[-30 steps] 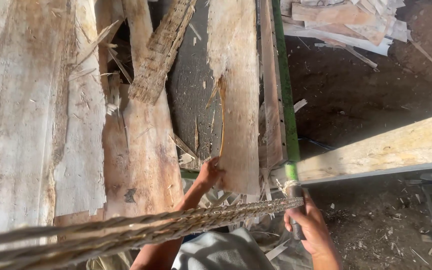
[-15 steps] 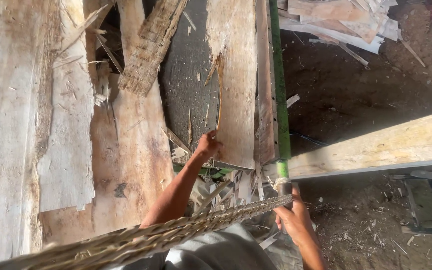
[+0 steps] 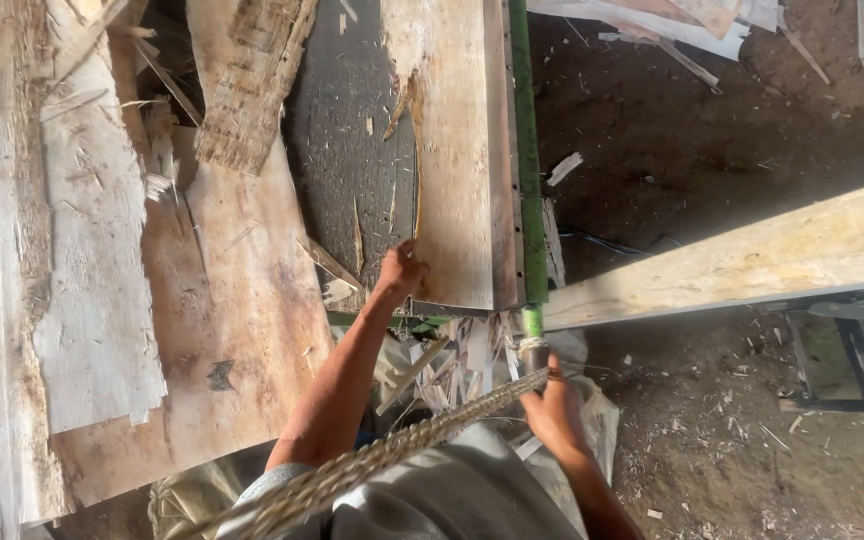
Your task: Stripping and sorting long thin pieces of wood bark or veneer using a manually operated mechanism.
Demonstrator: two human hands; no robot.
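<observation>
A pale veneer sheet (image 3: 452,150) lies flat on the dark tabletop (image 3: 347,150), its right edge running along a green rail (image 3: 527,150). The left hand (image 3: 399,272) is closed on the sheet's near corner, arm stretched forward. The right hand (image 3: 550,405) grips the rail's lower end, just by a twisted rope (image 3: 392,455) that crosses above the person's grey shirt. To the left lie wider, ragged veneer sheets (image 3: 202,330), overlapping one another. A light wooden beam (image 3: 752,260) slants off to the right over a dirt floor (image 3: 672,150) scattered with wood scraps.
</observation>
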